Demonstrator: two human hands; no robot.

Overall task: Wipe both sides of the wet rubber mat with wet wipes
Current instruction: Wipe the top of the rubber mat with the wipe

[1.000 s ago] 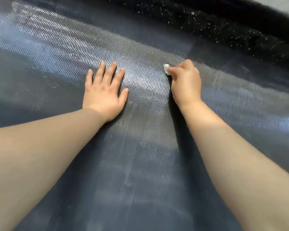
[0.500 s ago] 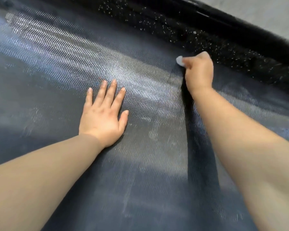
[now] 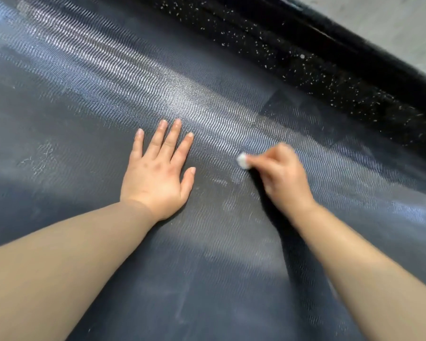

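A dark rubber mat (image 3: 89, 99) filled almost the whole view, lying flat and stretching from the near edge to the far right. Its surface carried fine wavy ribs, and a broad band of wet sheen ran across it from far left toward the right. Beyond its far edge lay a black speckled strip (image 3: 305, 60), and past that a pale grey floor (image 3: 391, 23) in the far right corner.

Two bare forearms reached in from the near side. The left hand (image 3: 158, 173) lay palm down on the mat near the middle of the view, fingers straight and only slightly apart, thumb angled out to the right, holding nothing.

The right hand (image 3: 283, 178) was to its right, close but not touching it, and looked blurred. Its fingers were curled in and closed around a small white wet wipe (image 3: 242, 160), bunched into a wad that stuck out on the hand's left side. The wad sat against the mat on the shiny band. Whether the hand itself touched the mat could not be told. A dark shadow lay under that hand and forearm.
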